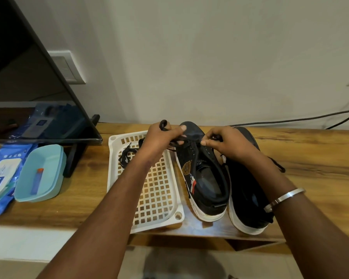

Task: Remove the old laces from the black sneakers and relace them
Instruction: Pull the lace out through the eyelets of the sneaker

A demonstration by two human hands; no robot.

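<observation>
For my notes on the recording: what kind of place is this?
Probably a room at home: a flat black television screen stands on a long wooden shelf beside a white wall switch plate.

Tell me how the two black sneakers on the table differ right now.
The left sneaker is being worked on: both the left hand and right hand pinch its lace near the toe; the right sneaker lies untouched, partly hidden under the right forearm. The left sneaker shows an orange emblem and red-white stripe on its side; the right sneaker shows none here. Both are black with white soles, toes pointing toward the wall.
</observation>
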